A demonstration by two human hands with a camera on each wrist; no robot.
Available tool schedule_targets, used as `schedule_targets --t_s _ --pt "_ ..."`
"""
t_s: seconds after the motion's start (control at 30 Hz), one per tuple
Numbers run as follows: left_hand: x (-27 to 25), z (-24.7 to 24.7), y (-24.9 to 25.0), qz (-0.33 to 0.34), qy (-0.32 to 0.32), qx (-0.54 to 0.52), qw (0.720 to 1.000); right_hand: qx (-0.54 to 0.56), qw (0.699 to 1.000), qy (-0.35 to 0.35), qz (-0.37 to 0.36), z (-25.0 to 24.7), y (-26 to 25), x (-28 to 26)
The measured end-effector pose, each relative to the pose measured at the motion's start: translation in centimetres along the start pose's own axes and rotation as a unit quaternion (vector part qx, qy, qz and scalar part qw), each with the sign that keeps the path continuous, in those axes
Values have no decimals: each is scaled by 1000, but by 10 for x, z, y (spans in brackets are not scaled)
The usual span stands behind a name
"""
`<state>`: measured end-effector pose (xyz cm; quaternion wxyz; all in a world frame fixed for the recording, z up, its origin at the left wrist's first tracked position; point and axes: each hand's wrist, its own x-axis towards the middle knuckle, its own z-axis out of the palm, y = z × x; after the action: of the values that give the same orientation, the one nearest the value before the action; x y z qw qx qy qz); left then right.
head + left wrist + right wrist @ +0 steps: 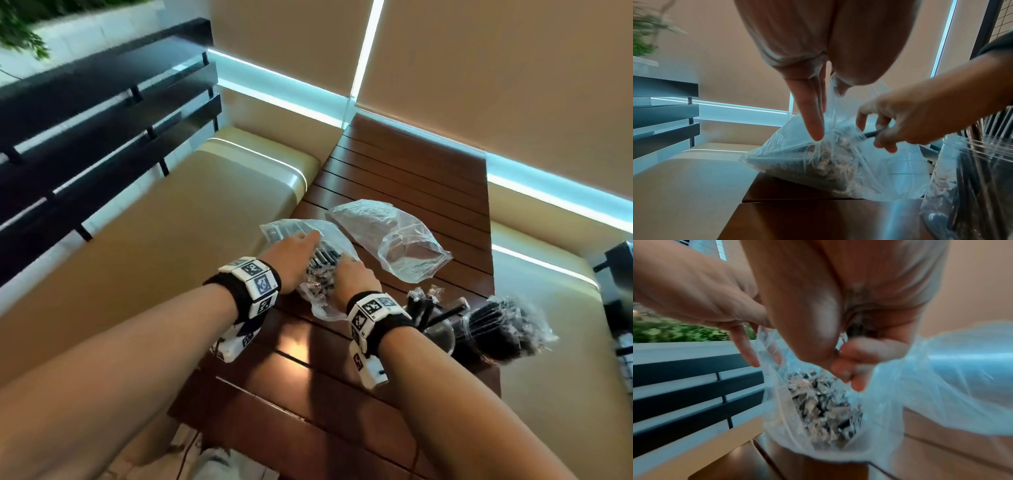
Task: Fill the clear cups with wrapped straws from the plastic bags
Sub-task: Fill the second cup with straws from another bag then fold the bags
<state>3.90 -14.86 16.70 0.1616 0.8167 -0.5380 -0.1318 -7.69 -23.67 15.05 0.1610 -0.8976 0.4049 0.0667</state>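
A clear plastic bag [323, 274] of black wrapped straws [320, 265] lies at the left edge of the wooden table [404, 171]. My left hand [305, 240] pinches the bag's rim [831, 104] and holds its mouth up. My right hand [349, 263] reaches into the mouth, fingers curled on a black straw [871, 134]. In the right wrist view the right hand [851, 369] hangs over the straw ends [824, 404]. Two clear cups stand at the right: one [440, 337] with a few straws, one [493, 329] packed full.
A second, nearly empty plastic bag [390, 240] lies crumpled beyond the first. Beige bench cushions [144, 260] flank the table on both sides. A dark slatted railing [85, 130] runs behind the left bench. Dark equipment [616, 287] sits at the far right.
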Motion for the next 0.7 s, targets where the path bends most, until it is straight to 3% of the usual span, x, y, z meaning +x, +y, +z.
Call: schedule_targets --t_s 0.13,0.23,0.3,0.4,0.5,0.7 --pt "-6 -8 -5 28 9 -26 999 -37 984 124 -120 -8 -19 3" --pt "-7 -12 -9 53 19 -57 997 -122 962 147 -196 -9 -29 7" --pt "-8 -14 -12 62 18 -70 995 -77 974 100 -191 -6 -31 13" --pt "-11 -14 -15 74 5 -67 995 -33 989 -27 -142 1 -31 24" --pt "-14 -9 -19 87 4 -64 994 -4 994 -55 -96 4 -35 32" --pt "-20 -6 -24 96 -17 -63 993 -46 989 -120 -75 29 -37 56"
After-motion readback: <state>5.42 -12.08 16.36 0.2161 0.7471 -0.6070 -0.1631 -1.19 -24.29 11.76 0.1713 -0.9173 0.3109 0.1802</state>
